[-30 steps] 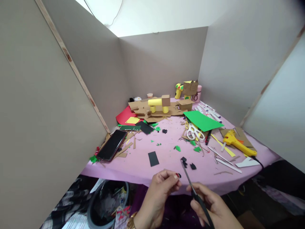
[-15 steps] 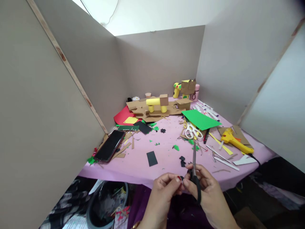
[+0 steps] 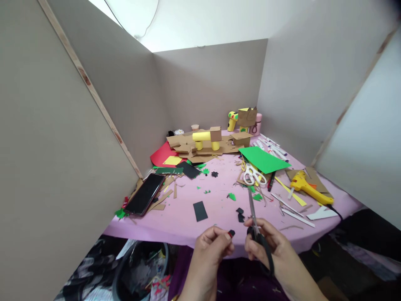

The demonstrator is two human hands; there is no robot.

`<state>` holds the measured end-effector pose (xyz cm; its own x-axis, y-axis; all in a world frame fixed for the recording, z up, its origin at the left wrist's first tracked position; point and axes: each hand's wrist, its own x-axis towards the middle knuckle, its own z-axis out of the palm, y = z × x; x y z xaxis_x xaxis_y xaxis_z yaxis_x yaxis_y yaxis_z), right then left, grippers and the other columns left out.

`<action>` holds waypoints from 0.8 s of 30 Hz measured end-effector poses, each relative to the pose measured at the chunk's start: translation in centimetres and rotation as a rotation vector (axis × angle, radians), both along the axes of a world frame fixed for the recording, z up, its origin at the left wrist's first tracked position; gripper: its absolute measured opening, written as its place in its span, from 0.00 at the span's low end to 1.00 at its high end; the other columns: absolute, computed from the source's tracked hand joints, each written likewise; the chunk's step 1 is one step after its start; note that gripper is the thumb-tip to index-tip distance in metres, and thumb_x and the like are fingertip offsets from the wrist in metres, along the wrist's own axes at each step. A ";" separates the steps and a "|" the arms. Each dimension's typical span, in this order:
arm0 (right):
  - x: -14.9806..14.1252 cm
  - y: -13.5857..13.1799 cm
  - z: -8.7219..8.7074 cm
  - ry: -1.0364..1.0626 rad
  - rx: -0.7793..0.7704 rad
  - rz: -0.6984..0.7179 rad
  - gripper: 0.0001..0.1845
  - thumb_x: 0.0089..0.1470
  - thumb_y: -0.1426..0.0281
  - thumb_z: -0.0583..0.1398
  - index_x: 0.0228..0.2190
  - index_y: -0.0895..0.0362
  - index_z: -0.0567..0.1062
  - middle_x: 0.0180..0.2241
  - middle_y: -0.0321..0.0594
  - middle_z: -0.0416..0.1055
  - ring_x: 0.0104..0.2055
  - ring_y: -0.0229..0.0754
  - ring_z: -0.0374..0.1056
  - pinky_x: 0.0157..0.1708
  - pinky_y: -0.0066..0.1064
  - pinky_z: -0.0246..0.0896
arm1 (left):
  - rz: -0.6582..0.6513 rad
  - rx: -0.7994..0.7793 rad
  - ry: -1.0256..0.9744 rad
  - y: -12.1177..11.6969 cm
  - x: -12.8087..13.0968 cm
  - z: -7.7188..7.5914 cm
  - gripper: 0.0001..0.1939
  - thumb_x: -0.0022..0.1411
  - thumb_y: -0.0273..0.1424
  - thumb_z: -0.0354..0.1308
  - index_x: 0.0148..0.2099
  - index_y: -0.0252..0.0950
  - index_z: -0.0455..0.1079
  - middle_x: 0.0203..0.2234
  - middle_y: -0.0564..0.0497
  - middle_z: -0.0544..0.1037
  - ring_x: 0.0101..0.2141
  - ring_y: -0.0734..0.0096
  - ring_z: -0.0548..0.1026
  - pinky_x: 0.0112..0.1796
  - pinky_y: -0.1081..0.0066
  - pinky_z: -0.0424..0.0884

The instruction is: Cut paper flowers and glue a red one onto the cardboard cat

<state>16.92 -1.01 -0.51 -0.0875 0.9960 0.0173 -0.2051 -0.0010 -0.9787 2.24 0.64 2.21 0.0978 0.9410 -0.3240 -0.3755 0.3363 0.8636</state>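
Near the table's front edge, my left hand (image 3: pixel 213 246) pinches a small black paper piece (image 3: pixel 231 233) between thumb and fingertips. My right hand (image 3: pixel 270 246) is wrapped around black-handled scissors (image 3: pixel 252 209), their blades pointing away from me and looking closed. A gap separates the two hands. Just beyond them lie small black paper scraps (image 3: pixel 240 214) and a black paper rectangle (image 3: pixel 200 211). Farther back is a black flower-shaped cutout (image 3: pixel 214 174), with green cutouts (image 3: pixel 231 196) scattered around.
White-handled scissors (image 3: pixel 254 174), green paper (image 3: pixel 265 159) and a yellow glue gun (image 3: pixel 308 188) lie to the right. A phone (image 3: pixel 144 195) rests at left. At the back stands a yellow tube-and-cardboard figure (image 3: pixel 206 136). A bin (image 3: pixel 140 271) is below the table; grey panels (image 3: pixel 209 83) enclose it.
My hands have drawn apart: the left moved slightly left with the black paper piece, the right slightly right with the scissors. The view has tilted up a little.
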 end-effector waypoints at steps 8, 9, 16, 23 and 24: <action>-1.2 -1.3 -0.6 0.065 0.007 -0.177 0.19 0.43 0.62 0.68 0.38 0.52 0.71 0.25 0.32 0.69 0.27 0.38 0.66 0.30 0.27 0.63 | -0.014 -0.014 -0.071 -0.5 0.6 -0.7 0.13 0.39 0.35 0.67 0.19 0.34 0.66 0.13 0.55 0.70 0.20 0.77 0.64 0.27 0.74 0.59; -1.4 -1.2 -0.2 0.075 0.020 -0.210 0.19 0.43 0.63 0.68 0.38 0.51 0.71 0.26 0.32 0.70 0.28 0.38 0.67 0.31 0.27 0.64 | -0.022 -0.008 -0.067 -0.5 0.7 -1.0 0.14 0.39 0.35 0.67 0.19 0.34 0.66 0.13 0.55 0.70 0.20 0.77 0.64 0.27 0.74 0.59; -1.4 -0.5 1.2 0.049 0.049 -0.200 0.19 0.40 0.64 0.69 0.35 0.53 0.71 0.25 0.31 0.69 0.23 0.36 0.65 0.25 0.26 0.64 | -0.132 0.085 0.056 -0.8 0.6 -2.1 0.11 0.43 0.35 0.66 0.20 0.34 0.69 0.15 0.53 0.72 0.20 0.75 0.65 0.26 0.74 0.60; 0.0 -0.2 1.8 -0.008 0.030 -0.139 0.16 0.42 0.68 0.68 0.34 0.54 0.71 0.23 0.31 0.68 0.26 0.35 0.64 0.26 0.24 0.60 | -0.216 0.135 0.074 -0.7 -0.1 -1.7 0.16 0.50 0.43 0.61 0.27 0.33 0.75 0.21 0.48 0.78 0.23 0.72 0.69 0.29 0.73 0.62; 0.0 -0.2 2.0 -0.015 0.024 -0.126 0.16 0.41 0.68 0.68 0.34 0.54 0.71 0.23 0.31 0.68 0.25 0.35 0.63 0.25 0.24 0.59 | -0.193 0.160 0.117 -0.7 -0.1 -1.5 0.15 0.49 0.41 0.63 0.27 0.33 0.76 0.21 0.48 0.78 0.24 0.72 0.70 0.30 0.73 0.63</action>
